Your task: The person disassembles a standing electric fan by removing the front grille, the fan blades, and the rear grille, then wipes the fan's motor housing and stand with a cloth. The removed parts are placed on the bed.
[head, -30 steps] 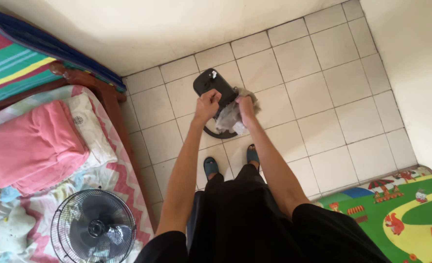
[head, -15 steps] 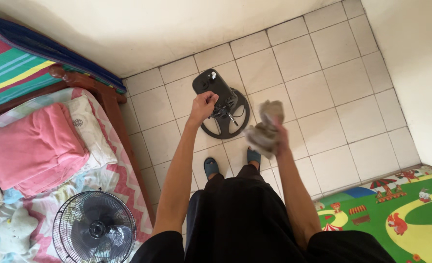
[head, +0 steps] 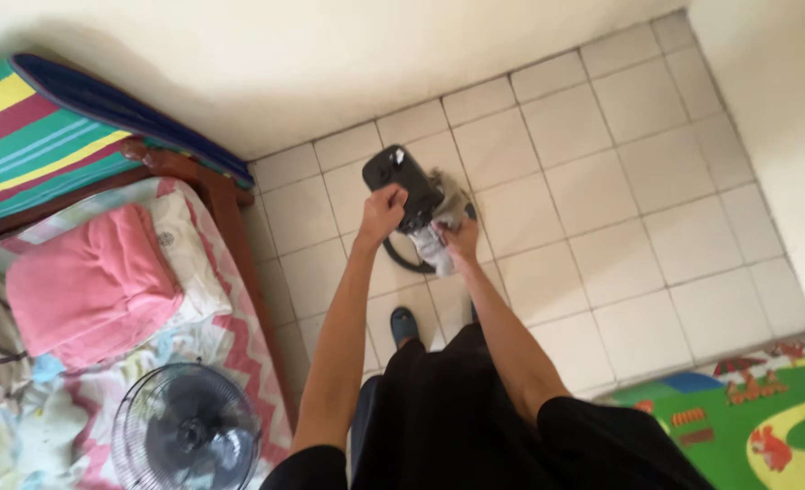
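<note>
The left hand (head: 382, 210) grips the upright black fan body (head: 402, 186), long axis vertical, while right hand (head: 461, 240) fingers clutch a grey rag (head: 434, 243) against it.

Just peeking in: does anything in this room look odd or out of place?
Yes: a fan grille lies on the bed, while the fan body stands on the floor tiles, held by the left hand.

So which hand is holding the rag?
The right hand holds the crumpled grey rag against the black fan base. The left hand has no cloth; it grips the base's upright black part.
</note>
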